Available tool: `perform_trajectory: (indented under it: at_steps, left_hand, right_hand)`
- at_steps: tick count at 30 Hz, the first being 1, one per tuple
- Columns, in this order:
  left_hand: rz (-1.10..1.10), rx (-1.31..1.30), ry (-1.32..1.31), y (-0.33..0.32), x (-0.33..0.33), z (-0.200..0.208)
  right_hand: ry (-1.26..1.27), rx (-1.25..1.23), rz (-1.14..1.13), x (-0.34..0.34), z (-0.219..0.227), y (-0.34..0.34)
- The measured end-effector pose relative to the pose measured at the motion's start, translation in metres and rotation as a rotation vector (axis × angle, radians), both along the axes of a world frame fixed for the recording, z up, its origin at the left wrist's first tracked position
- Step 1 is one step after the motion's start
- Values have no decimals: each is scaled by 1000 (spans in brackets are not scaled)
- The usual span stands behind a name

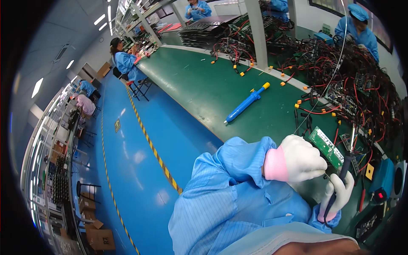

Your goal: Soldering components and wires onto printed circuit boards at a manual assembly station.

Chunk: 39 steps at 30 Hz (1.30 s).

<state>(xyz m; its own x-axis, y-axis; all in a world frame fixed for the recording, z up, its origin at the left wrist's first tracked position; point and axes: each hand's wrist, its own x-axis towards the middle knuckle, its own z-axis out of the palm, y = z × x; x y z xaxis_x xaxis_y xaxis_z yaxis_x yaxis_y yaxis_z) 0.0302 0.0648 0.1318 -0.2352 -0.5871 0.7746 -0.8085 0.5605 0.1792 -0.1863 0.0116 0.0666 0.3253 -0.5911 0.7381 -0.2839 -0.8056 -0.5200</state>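
Green PCB point(326, 147) seen well in from left edge of bench point(180, 80); L hand point(302, 159) clenched, contents can't be told; soldering iron point(345, 166) grasped by R hand point(340, 190); PCB prob. light, stiff, fragile; best held by edges.

The gloves point(304, 159) are matt cloth, the floor point(170, 127) glossy.
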Motion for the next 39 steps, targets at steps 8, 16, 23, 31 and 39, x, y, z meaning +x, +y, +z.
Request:
perform_trajectory:
  at_steps: [8,16,23,31,39]
  left_hand:
    - [116,70,-31,7,36,-11]
    - [173,60,-136,-15,37,-30]
    - [64,209,6,-20,-35,-46]
    - [53,282,35,-21,-17,-53]
    - [-60,375,191,-31,-34,-62]
  right_hand:
    - [103,1,-111,-21,-4,-10]
    - [207,12,-54,-5,-4,-16]
    - [281,54,-119,-7,-8,-11]
    - [268,-2,-10,4,10,-25]
    - [371,-12,-131,-14,3,-27]
